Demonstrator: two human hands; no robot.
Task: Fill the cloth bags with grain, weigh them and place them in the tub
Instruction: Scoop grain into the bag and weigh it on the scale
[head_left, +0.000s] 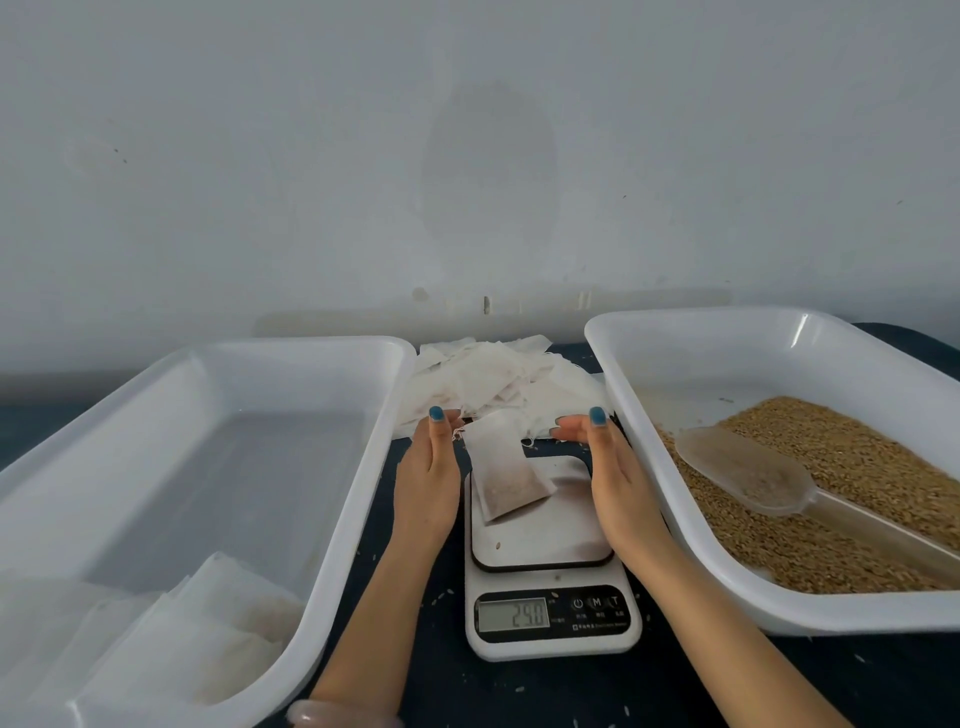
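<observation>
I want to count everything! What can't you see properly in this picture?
Head view:
Filled bags in the left tub: blurred by its cloudy wall, cut by the bottom edge; uncountable.
Scale display: digits too blurry to read surely.
Scoop handle: runs off the right edge.
Empty bags: overlapping, uncountable.

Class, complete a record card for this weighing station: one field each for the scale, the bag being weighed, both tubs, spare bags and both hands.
Scale: display lit, starts 29, last digit unclear.
Bag being weighed: cloth bag, partly filled, lying on the platform.
Left tub: filled bags in near corner.
Right tub: grain, scoop lying on it.
Spare bags: empty pile behind scale.
Left hand: open, left of bag.
Right hand: open, right of bag.
</observation>
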